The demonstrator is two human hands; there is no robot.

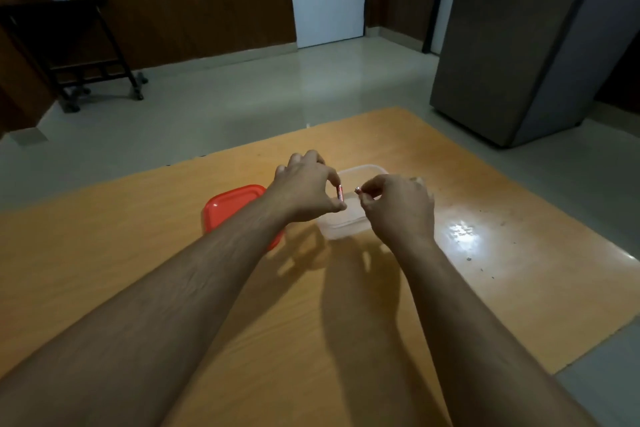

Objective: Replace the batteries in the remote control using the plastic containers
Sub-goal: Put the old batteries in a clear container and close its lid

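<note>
A clear plastic container (360,173) stands open on the wooden table, with its red lid (230,206) lying flat to its left. Over the container my left hand (304,189) pinches a small red battery (340,192) upright between thumb and forefinger. My right hand (398,208) pinches a second battery (357,189), of which only the end shows past my fingertips. The two batteries are a short gap apart. No remote control is in view.
The orange wooden table (346,305) ends just beyond the container and at the right. A glare patch (460,232) and small specks lie right of the container. A grey fridge (519,45) stands on the floor at the far right, a dark stand (69,45) far left.
</note>
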